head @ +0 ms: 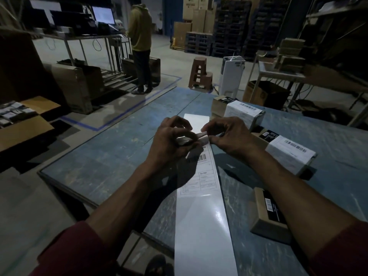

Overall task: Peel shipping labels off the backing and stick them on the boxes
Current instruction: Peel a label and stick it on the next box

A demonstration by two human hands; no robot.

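Note:
A long glossy white backing strip (pixel 205 226) runs down the middle of the blue table (pixel 103 162). One printed shipping label (pixel 203 172) with a barcode sits on it. My left hand (pixel 171 144) pinches the strip just above the label. My right hand (pixel 227 136) pinches the label's lifted top corner beside it. Two small cardboard boxes (pixel 245 112) (pixel 288 154) to the right carry white labels. A third box (pixel 268 214) near my right forearm bears only a black sticker.
A person in a hooded top (pixel 140 42) stands at a far desk with monitors. An open carton of small boxes (pixel 18 114) sits at the left. A brown step stool (pixel 199 74), a white appliance (pixel 232 74) and stacked pallets lie beyond the table.

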